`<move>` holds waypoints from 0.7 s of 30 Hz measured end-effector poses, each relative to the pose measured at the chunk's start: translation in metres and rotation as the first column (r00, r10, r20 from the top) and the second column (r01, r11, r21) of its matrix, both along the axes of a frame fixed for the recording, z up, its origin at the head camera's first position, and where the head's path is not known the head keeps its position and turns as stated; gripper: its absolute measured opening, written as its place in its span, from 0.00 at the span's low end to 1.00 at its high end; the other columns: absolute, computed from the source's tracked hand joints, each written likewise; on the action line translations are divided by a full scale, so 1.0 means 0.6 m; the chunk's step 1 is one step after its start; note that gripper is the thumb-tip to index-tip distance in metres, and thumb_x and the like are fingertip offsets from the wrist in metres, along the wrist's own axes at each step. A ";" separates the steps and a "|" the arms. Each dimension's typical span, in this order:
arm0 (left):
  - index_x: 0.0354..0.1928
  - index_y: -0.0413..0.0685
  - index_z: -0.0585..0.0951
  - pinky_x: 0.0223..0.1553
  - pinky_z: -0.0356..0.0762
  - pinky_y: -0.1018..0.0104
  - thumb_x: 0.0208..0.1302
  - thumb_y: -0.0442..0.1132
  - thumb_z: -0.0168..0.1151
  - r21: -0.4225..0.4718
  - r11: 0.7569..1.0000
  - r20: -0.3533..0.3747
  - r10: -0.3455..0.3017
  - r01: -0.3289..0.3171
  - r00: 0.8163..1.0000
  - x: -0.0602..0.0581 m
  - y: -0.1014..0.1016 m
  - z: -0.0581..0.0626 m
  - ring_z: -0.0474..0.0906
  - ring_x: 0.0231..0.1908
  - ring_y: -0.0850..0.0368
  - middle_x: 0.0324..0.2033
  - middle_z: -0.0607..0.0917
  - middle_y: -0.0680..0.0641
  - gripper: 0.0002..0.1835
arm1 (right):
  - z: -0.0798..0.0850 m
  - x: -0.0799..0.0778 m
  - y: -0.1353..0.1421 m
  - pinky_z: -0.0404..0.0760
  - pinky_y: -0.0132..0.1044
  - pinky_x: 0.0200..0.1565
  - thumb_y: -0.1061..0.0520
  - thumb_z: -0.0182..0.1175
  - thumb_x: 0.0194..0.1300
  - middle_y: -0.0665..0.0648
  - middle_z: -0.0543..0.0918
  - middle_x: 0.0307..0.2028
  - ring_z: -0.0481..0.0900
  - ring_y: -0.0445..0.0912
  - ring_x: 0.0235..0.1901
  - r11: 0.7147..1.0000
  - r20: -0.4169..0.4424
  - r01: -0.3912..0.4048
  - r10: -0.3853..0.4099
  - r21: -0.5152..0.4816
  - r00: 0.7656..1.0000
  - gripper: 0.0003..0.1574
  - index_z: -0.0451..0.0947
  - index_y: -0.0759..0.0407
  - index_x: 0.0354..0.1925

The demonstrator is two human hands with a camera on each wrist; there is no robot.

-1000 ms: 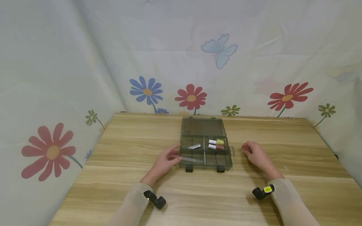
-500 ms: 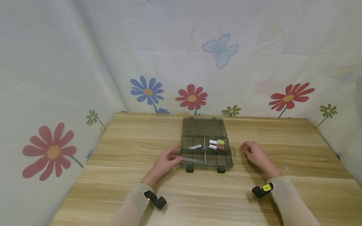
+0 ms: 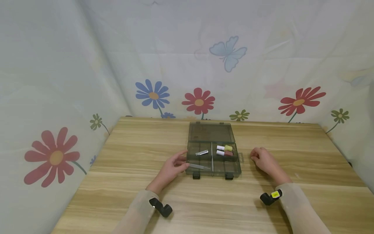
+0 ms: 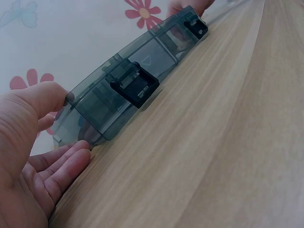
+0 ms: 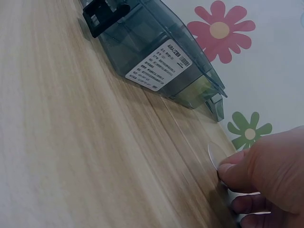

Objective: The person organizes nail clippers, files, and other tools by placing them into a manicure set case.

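An open storage box (image 3: 226,166) of smoky see-through plastic lies on the table, its lid (image 3: 211,132) folded back. My left hand (image 3: 170,169) touches its left side, thumb at the rim and the other fingers loose beside the wall. Inside are a silver nail clipper (image 3: 202,152), two nail polish bottles with white caps, yellow (image 3: 228,148) and dark red (image 3: 229,153), and a flat grey strip (image 3: 196,166). Right of the box, my right hand (image 3: 265,161) pinches a thin clear rounded piece (image 5: 214,154) near the tabletop; part of the piece is hidden by the fingers.
Two black latches (image 3: 196,175) hang at the box's front, and a clear loop (image 3: 241,157) juts from its right side. A faint clear scrap (image 3: 297,175) lies on the wooden table (image 3: 216,204) to the right. A flower-printed cloth (image 3: 251,74) stands behind.
The head view has shifted slightly. My right fingertips look a little closer together; the left hand, the box and its contents stay as they were.
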State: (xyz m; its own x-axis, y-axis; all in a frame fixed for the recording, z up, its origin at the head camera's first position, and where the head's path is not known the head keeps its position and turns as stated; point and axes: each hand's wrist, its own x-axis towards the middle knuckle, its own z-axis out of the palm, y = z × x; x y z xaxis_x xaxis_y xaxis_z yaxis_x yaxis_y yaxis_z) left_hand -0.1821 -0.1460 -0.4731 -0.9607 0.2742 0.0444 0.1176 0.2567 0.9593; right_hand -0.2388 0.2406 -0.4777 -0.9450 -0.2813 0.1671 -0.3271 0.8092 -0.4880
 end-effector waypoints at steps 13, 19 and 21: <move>0.66 0.42 0.65 0.43 0.77 0.60 0.62 0.37 0.62 -0.007 1.000 -0.001 0.001 -0.001 1.000 0.004 0.003 0.007 0.75 0.49 0.42 0.53 0.74 0.31 0.31 | 0.001 0.002 0.004 0.71 0.42 0.31 0.68 0.59 0.59 0.58 0.72 0.28 0.70 0.49 0.28 0.999 0.031 0.024 -0.023 -0.031 0.999 0.02 0.74 0.68 0.32; 0.66 0.42 0.65 0.43 0.76 0.61 0.62 0.37 0.62 -0.006 1.000 -0.007 0.010 -0.010 1.000 0.003 0.003 0.007 0.75 0.49 0.43 0.53 0.75 0.32 0.31 | 0.009 0.002 0.005 0.72 0.44 0.32 0.69 0.58 0.59 0.60 0.73 0.29 0.71 0.51 0.30 0.997 0.044 0.013 -0.010 -0.070 0.999 0.02 0.74 0.69 0.33; 0.66 0.42 0.65 0.43 0.76 0.60 0.62 0.37 0.62 -0.011 1.000 -0.005 0.011 -0.011 1.000 0.003 0.002 0.008 0.75 0.49 0.43 0.53 0.75 0.32 0.31 | 0.013 0.002 0.004 0.73 0.46 0.33 0.69 0.58 0.60 0.60 0.73 0.30 0.72 0.52 0.31 0.998 0.046 0.022 -0.019 -0.065 0.999 0.02 0.74 0.68 0.34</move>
State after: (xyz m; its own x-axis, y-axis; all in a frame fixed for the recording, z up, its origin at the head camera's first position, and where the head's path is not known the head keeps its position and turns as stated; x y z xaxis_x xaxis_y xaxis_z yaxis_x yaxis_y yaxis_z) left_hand -0.1800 -0.1445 -0.4683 -0.9634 0.2639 0.0467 0.1198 0.2685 0.9558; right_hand -0.2377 0.2431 -0.4702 -0.9574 -0.2515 0.1417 -0.2872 0.7815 -0.5538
